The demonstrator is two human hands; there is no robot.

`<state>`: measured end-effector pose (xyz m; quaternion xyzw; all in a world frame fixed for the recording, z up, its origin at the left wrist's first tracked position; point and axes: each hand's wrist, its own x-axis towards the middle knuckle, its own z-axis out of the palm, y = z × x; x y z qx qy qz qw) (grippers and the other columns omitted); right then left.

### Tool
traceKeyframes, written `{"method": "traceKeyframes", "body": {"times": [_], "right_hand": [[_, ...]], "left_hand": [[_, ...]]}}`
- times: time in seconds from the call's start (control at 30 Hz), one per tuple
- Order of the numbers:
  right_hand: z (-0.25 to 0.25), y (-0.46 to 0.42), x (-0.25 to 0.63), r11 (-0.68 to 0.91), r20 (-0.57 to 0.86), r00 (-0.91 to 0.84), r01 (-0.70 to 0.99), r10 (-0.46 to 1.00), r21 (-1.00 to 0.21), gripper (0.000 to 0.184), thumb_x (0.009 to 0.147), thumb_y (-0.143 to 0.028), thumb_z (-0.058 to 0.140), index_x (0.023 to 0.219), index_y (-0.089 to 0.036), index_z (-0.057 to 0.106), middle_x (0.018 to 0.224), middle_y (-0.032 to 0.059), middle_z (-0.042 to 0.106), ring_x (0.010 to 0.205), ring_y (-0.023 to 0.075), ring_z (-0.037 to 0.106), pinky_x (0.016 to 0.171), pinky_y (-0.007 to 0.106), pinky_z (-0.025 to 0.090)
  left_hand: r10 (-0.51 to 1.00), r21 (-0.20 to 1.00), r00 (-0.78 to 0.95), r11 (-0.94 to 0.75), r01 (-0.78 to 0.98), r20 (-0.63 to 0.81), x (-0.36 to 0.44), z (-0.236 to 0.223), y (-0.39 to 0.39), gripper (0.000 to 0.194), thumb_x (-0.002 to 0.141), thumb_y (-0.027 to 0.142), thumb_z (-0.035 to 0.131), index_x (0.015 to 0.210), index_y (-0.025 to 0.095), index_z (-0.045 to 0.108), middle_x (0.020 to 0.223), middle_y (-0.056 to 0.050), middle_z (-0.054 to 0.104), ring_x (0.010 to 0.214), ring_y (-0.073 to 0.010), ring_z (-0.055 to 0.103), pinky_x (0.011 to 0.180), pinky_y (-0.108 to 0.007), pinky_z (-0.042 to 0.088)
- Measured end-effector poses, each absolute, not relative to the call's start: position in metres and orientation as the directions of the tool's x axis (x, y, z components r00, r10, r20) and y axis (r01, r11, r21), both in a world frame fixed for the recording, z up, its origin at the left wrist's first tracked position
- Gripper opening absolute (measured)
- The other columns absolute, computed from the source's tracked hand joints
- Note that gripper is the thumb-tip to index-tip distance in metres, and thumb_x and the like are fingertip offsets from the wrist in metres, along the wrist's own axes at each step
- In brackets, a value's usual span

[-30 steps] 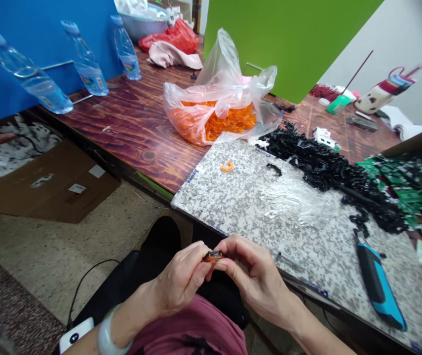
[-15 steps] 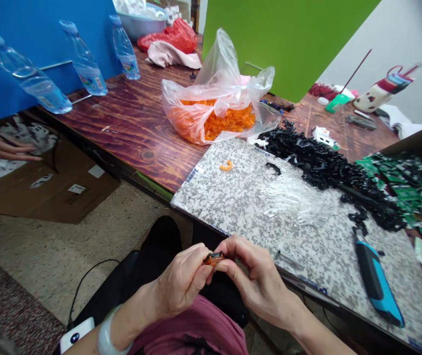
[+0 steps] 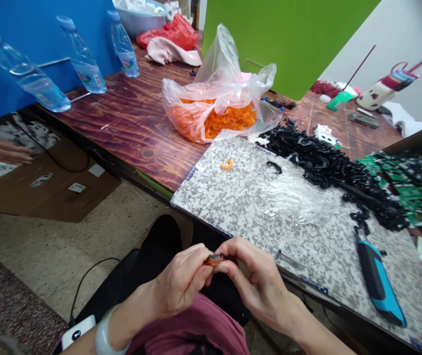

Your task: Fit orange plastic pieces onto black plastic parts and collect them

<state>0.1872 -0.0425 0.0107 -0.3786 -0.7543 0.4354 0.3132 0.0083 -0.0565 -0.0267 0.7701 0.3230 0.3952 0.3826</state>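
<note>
Over my lap, in front of the table edge, both hands pinch one small orange and black plastic part [image 3: 215,260]. My left hand [image 3: 181,278] grips its left end between thumb and curled fingers. My right hand [image 3: 255,278] holds its right end the same way. The fingers hide much of the part. On the speckled board [image 3: 211,197] ahead lie a loose orange curved piece [image 3: 226,164], a black curved piece [image 3: 274,167] and a heap of thin clear strips [image 3: 292,197]. Near the board's front edge rests a thin metal tool [image 3: 288,257].
A plastic bag of orange pieces [image 3: 229,121] stands behind the board. Piled black parts [image 3: 322,153], green circuit boards [image 3: 410,187] and a blue-black power screwdriver [image 3: 381,283] lie right. Water bottles [image 3: 88,74] line the left. Another person's hand [image 3: 3,149] is over a cardboard box [image 3: 51,197].
My hands stay nearly still with the orange and black part between them. At the left, the other person's hand has drawn back slightly, and a dark cable by it has shifted.
</note>
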Motion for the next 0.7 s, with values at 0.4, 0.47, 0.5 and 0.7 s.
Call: {"method": "traceKeyframes", "body": {"times": [0.4, 0.47, 0.5, 0.7], "right_hand": [[0.002, -0.035, 0.191, 0.306, 0.127, -0.498, 0.296, 0.858, -0.905, 0.022, 0.081, -0.021, 0.069, 0.100, -0.018, 0.059, 0.086, 0.0023, 0.060, 0.073, 0.0116, 0.054, 0.068, 0.022, 0.044], [0.000, -0.035, 0.193, 0.306, 0.133, -0.490, 0.292, 0.861, -0.906, 0.022, 0.081, -0.023, 0.069, 0.101, -0.018, 0.059, 0.089, 0.0034, 0.060, 0.075, 0.0123, 0.054, 0.068, 0.023, 0.045], [-0.002, -0.036, 0.193, 0.308, 0.136, -0.488, 0.291, 0.862, -0.906, 0.020, 0.083, -0.023, 0.067, 0.100, -0.018, 0.059, 0.089, 0.0040, 0.060, 0.076, 0.0127, 0.054, 0.068, 0.023, 0.045], [-0.008, -0.041, 0.194, 0.367, 0.201, -0.472, 0.292, 0.859, -0.883, 0.006, 0.088, -0.020, 0.058, 0.095, -0.019, 0.059, 0.088, 0.0056, 0.059, 0.080, 0.0154, 0.056, 0.065, 0.024, 0.045]], "left_hand": [[0.810, 0.817, 0.445, -0.521, 0.246, 0.382, 0.006, -0.034, -0.052, 0.033, 0.101, 0.029, 0.024, 0.089, 0.015, 0.052, 0.069, -0.002, 0.050, 0.063, -0.0150, 0.046, 0.057, -0.025, 0.040], [0.807, 0.812, 0.447, -0.527, 0.250, 0.386, 0.004, -0.037, -0.051, 0.034, 0.101, 0.030, 0.024, 0.090, 0.015, 0.053, 0.068, -0.002, 0.050, 0.063, -0.0152, 0.045, 0.057, -0.025, 0.040], [0.805, 0.809, 0.448, -0.531, 0.252, 0.389, 0.004, -0.038, -0.050, 0.035, 0.101, 0.031, 0.024, 0.089, 0.015, 0.053, 0.068, -0.002, 0.049, 0.063, -0.0153, 0.045, 0.057, -0.025, 0.039], [0.779, 0.783, 0.473, -0.568, 0.255, 0.412, 0.004, -0.043, -0.048, 0.035, 0.101, 0.032, 0.024, 0.092, 0.015, 0.053, 0.069, -0.003, 0.051, 0.064, -0.0161, 0.045, 0.058, -0.026, 0.039]]}}
